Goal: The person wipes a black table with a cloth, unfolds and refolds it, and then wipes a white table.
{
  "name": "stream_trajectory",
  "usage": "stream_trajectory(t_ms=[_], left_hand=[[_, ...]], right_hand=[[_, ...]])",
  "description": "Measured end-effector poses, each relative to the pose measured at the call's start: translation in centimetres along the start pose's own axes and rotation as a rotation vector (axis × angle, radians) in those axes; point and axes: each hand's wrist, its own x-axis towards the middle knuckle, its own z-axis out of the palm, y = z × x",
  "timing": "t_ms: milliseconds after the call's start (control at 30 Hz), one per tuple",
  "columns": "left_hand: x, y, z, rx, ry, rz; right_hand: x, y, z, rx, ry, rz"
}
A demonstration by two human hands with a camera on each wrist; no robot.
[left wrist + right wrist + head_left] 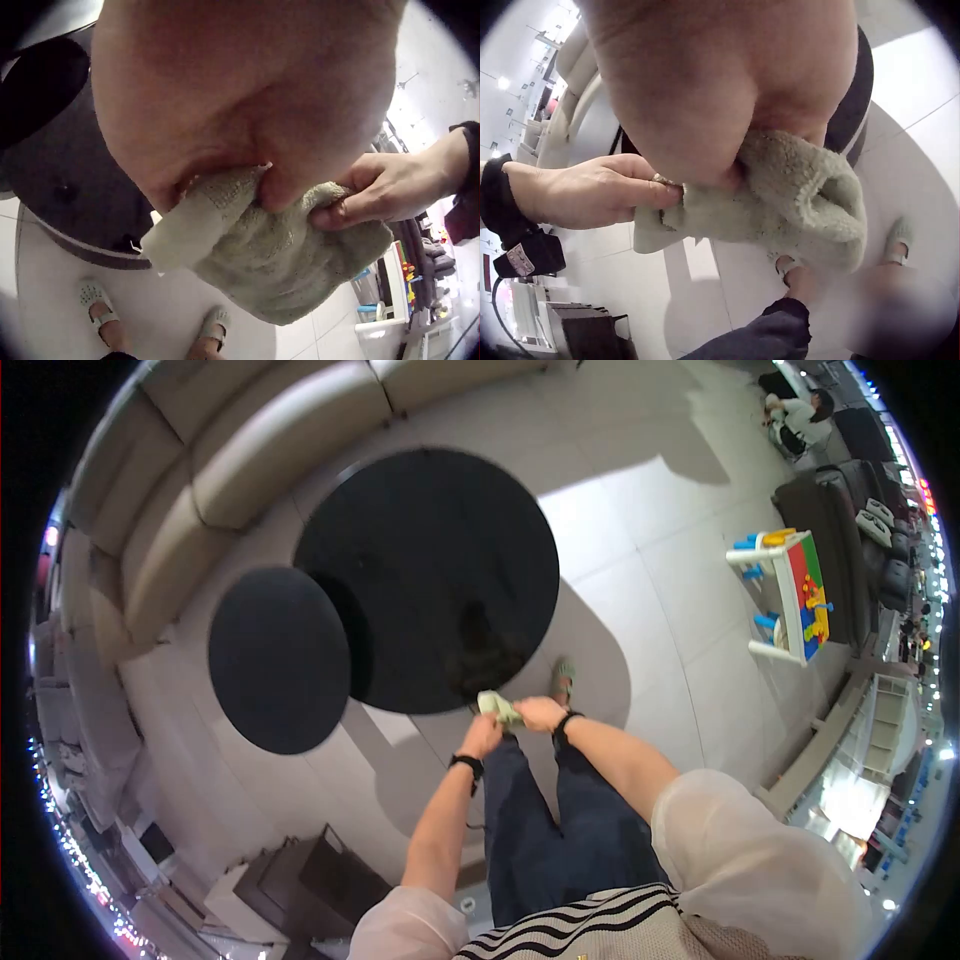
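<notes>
Between both hands hangs a pale green fuzzy cloth (496, 706), held out in front of the thighs near the front edge of the large round black table (430, 560). My left hand (483, 736) pinches one end of it between thumb and fingers. With thumb and curled fingers, my right hand (541, 713) grips the other end. In the left wrist view the cloth (281, 270) sags in loose folds, with a smoother pale flap at its left. The right wrist view shows the cloth (727, 217) bunched and rolled over beneath the right hand.
A lower round dark table (280, 660) adjoins the large one on the left. A curved beige sofa (270, 450) runs behind them. To the right stand a toy-brick play table (800, 595) and a dark sofa (825, 545); a seated person (800, 425) is farther back. A dark cabinet (320, 885) is lower left.
</notes>
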Motion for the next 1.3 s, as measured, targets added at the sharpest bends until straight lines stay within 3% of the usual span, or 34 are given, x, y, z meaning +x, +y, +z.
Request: stream_trajectory(t_ms=[33, 67, 133, 167, 233, 300, 367, 533, 567, 633, 700, 867, 1000, 1200, 1300], left_hand=[[-0.9, 2.5, -0.8, 0.041, -0.009, -0.028], [-1.6, 3.4, -0.7, 0.093, 0.077, 0.079], [-4.7, 9.8, -3.9, -0.041, 0.115, 0.240], [-5.7, 12.3, -4.7, 0.031, 0.089, 0.238], [-7.7, 16.2, -4.6, 0.132, 0.158, 0.425], [-11.3, 23.0, -5.9, 0.015, 0.134, 0.282], [-12.0, 26.4, -7.1, 0.113, 0.131, 0.324], [-18.6, 39.2, -6.9, -0.061, 0.110, 0.415], [-17.5, 40.1, -6.3, -0.109, 0.103, 0.450], [-19.0, 44.2, -7.3, 0.008, 0.182, 0.728], [-22.3, 50.5, -9.9, 0.064, 0.244, 0.887], [-34.8, 64.2, -14.1, 0.244, 0.524, 1.189], [-43.6, 70.4, -15.3, 0.303, 0.699, 1.480], [-51.0, 74.5, -13.8, 0.238, 0.750, 1.834], [-54.6, 74.9, -13.4, 0.390, 0.867, 1.867]], right_hand=[[-2.2, -0.7, -2.6, 0.009, 0.029, -0.034], [-4.8, -2.4, -6.3, 0.001, 0.010, -0.045], [-8.5, -3.1, -8.9, 0.028, 0.175, -0.106], [-11.1, -3.8, -11.5, 0.025, 0.173, -0.093], [-16.6, -4.3, -14.3, 0.036, 0.292, -0.133], [-21.2, -4.4, -17.0, 0.051, 0.355, -0.145], [-22.7, -3.6, -18.4, 0.036, 0.379, -0.158], [-34.1, -4.3, -24.2, 0.115, 0.539, -0.155], [-34.4, -2.7, -24.1, 0.129, 0.570, -0.153], [-39.8, -3.5, -26.8, 0.172, 0.657, -0.209], [-42.8, -3.2, -28.4, 0.145, 0.779, -0.244], [-51.8, -1.9, -31.6, 0.000, 0.824, -0.209], [-55.9, -0.1, -32.0, -0.009, 0.882, -0.163], [-59.5, 1.4, -31.1, 0.062, 0.946, -0.086], [-61.0, 1.7, -30.4, 0.060, 1.015, -0.076]])
